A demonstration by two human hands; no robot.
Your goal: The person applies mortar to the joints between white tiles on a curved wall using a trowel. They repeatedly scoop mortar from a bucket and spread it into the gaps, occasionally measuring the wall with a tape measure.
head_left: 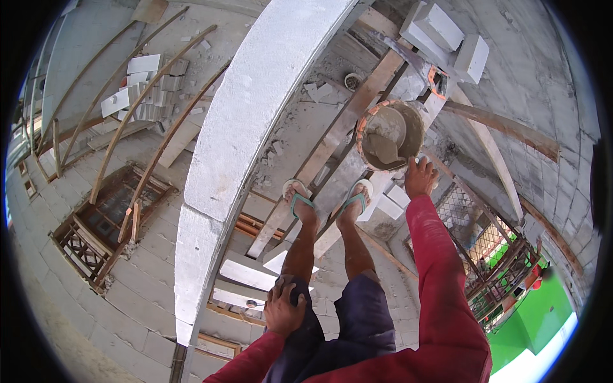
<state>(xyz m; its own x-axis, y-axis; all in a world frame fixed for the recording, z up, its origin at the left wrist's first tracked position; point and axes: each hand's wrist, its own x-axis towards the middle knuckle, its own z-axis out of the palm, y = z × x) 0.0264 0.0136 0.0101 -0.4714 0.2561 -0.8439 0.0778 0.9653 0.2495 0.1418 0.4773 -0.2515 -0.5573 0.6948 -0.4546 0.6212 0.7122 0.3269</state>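
A round bucket (363,148) of wet grey mortar stands on the planks ahead of my feet, with dried mortar on its rim. A mortar-coated trowel (384,149) lies in it, its shank running over the near rim toward my right hand (421,177). My right hand is closed round the handle, which is mostly hidden under the fingers. My left hand (285,309) rests on my left knee, fingers spread and holding nothing. Left of me runs a long wall of white blocks (239,121).
My sandalled feet stand on narrow wooden planks (341,127) high above a floor. A hand saw (437,82) with an orange handle lies beyond the bucket, near white blocks (471,57). Wooden braces (504,127) cross at the right. More blocks (143,89) are stacked below left.
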